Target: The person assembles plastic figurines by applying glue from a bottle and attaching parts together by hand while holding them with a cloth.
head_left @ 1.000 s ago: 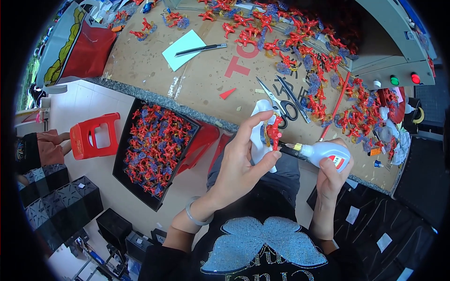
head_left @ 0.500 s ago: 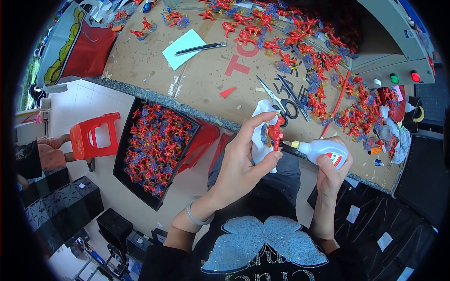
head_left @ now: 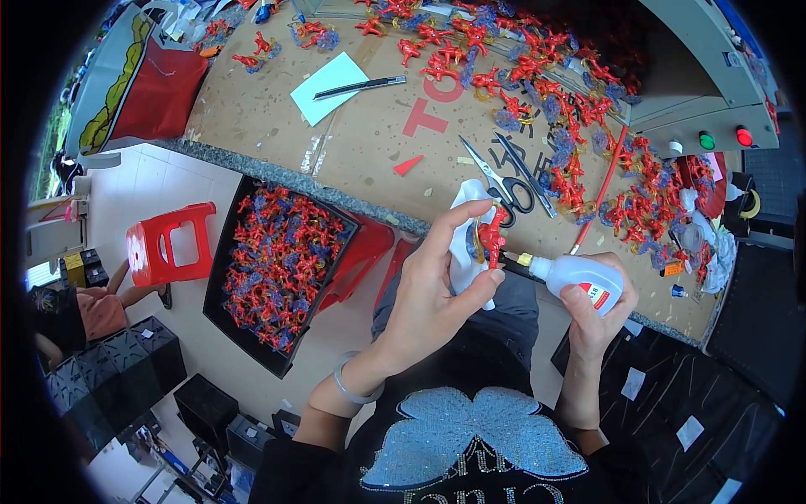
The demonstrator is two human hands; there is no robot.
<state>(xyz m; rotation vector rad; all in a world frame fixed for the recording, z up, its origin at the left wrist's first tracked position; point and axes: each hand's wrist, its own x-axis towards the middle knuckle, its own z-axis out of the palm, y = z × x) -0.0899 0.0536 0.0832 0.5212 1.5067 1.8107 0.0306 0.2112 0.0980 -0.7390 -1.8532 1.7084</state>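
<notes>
My left hand (head_left: 424, 286) pinches a small red figurine (head_left: 494, 235) with yellowish parts between thumb and fingers. A white cloth (head_left: 462, 256) lies in the same hand, behind the figurine. My right hand (head_left: 593, 317) is wrapped round a translucent white squeeze bottle (head_left: 583, 275) with a yellow collar and a thin dark nozzle. The bottle lies on its side in the air, nozzle pointing left. Its tip is right beside the figurine's lower part; whether they touch, I cannot tell. Just beyond my left hand are black-handled scissors (head_left: 514, 195) on the cardboard-covered bench.
Many red, yellow and purple figurines (head_left: 512, 63) cover the bench's back and right. A dark pen-like tool (head_left: 529, 178), a red stick (head_left: 602, 189) and a cutter (head_left: 361, 86) on pale paper lie there. Left below stands a black crate (head_left: 290, 363) full of figurines, beside a red stool (head_left: 138, 252).
The bottle has tilted slightly in my right hand, its body lower and its nozzle still at the figurine. My left hand barely moved. At the far left, another person has shifted.
</notes>
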